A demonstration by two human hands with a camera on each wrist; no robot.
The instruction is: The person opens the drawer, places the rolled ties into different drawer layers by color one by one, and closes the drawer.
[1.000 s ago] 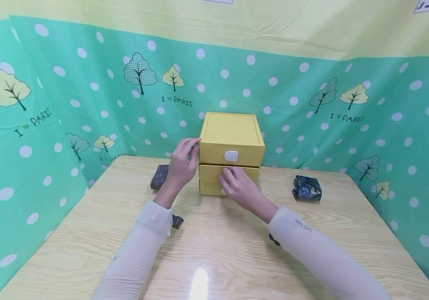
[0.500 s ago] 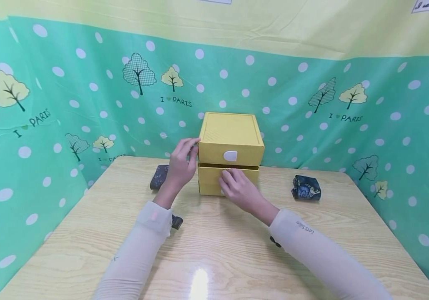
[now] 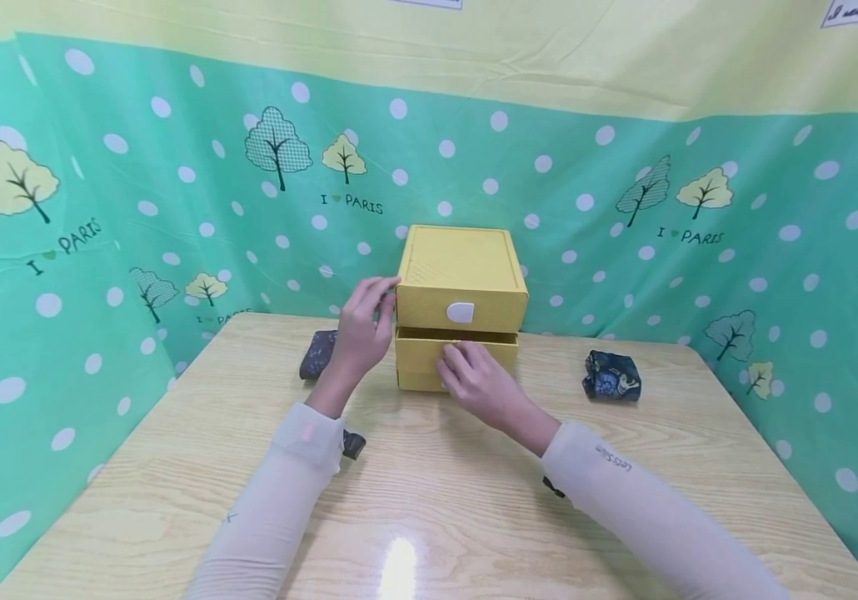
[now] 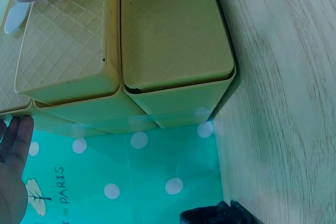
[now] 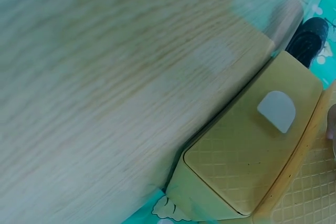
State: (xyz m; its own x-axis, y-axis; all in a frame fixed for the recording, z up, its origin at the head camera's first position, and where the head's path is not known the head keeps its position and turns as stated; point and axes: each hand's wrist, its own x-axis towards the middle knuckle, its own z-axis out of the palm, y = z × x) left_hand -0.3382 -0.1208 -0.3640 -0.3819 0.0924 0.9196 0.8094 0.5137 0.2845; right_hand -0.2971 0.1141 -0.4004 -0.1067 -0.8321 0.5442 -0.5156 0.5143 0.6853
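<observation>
A yellow two-drawer box stands at the back middle of the wooden table. My left hand grips the upper left front corner of the box, with its fingers curled against the side. My right hand covers the front of the lower drawer, fingers hooked at its top edge. That drawer stands slightly pulled out, and a dark gap shows above it. The upper drawer's white handle is uncovered. The left wrist view shows the box close up. The right wrist view shows a white handle.
A dark folded cloth lies left of the box, behind my left hand. Another dark patterned cloth lies to the right. A green dotted curtain walls the table on three sides.
The lower drawer has slid a little toward me under my right hand, and the gap above it has widened. My left hand has stayed on the box.
</observation>
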